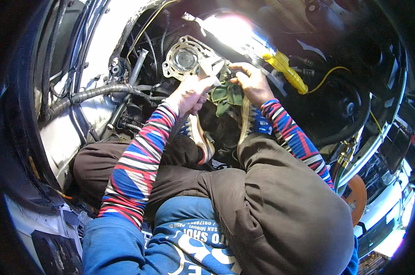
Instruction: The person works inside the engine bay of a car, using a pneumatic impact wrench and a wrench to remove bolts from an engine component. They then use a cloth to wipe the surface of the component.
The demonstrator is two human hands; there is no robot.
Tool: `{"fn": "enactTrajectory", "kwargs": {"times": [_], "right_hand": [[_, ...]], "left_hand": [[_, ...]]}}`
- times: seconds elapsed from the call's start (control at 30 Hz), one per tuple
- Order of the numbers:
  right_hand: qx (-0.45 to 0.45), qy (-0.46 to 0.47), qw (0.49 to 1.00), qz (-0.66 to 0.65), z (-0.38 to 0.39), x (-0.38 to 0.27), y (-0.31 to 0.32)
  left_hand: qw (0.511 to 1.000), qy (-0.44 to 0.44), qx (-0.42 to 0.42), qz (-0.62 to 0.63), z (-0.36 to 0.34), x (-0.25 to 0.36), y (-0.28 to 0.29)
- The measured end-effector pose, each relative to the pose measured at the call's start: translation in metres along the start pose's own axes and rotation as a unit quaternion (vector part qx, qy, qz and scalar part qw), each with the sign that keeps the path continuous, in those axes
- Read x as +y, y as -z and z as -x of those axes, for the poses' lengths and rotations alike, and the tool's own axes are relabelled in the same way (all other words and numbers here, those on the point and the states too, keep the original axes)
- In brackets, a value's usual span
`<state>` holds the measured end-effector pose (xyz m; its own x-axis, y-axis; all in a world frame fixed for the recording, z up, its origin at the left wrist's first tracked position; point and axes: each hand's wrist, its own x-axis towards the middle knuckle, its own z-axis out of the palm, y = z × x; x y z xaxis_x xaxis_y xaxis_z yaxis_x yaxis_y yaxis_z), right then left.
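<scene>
My left hand (189, 95) is closed around a pale, flat-sided piece (210, 67) whose exact kind I cannot make out. It sits at the near right side of an engine block (168, 68), where a round cylinder bore with a piston (185, 59) shows. Across from it, my right hand (254, 84) reaches to the block's right end, index finger stretched and thumb apart, with nothing visible between them. Below and between the hands hangs a green cloth (228, 97), partly hidden by the left hand's side.
A lit work lamp with a yellow handle (285, 71) lies beyond my right hand, its yellow cord (331, 75) trailing right. Ribbed hose (95, 94) and cables run along the white body panel (60, 133) at left. My shoes (200, 140) stand below the block.
</scene>
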<state>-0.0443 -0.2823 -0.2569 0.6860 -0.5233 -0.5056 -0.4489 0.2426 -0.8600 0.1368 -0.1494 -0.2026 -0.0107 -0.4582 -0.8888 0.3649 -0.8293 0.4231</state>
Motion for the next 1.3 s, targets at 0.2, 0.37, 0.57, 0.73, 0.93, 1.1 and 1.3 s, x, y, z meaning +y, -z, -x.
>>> {"fn": "enactTrajectory", "kwargs": {"times": [0.2,0.37,0.57,0.73,0.93,1.1,1.3], "right_hand": [[0.031,0.054,0.985,0.158,0.001,0.006,0.001],[0.073,0.151,0.962,0.214,-0.011,0.015,-0.009],[0.082,0.178,0.963,0.183,-0.011,0.021,-0.01],[0.097,0.226,0.938,0.244,-0.009,0.019,-0.009],[0.095,0.264,0.904,0.322,-0.01,0.008,-0.016],[0.092,0.254,0.924,0.272,-0.007,-0.015,-0.002],[0.195,0.143,0.964,0.112,0.056,-0.025,0.039]], "left_hand": [[0.995,-0.013,0.041,-0.088,0.008,-0.001,-0.025],[0.986,-0.035,0.08,-0.143,0.011,-0.001,-0.023],[0.913,-0.172,0.095,-0.358,-0.005,-0.004,-0.007],[0.902,-0.184,0.124,-0.371,-0.013,-0.007,0.0],[0.974,-0.079,0.175,-0.121,-0.011,-0.019,-0.003],[0.964,-0.071,0.255,0.016,-0.02,-0.031,0.003],[0.941,-0.088,0.326,0.025,-0.051,-0.029,0.026]]}}
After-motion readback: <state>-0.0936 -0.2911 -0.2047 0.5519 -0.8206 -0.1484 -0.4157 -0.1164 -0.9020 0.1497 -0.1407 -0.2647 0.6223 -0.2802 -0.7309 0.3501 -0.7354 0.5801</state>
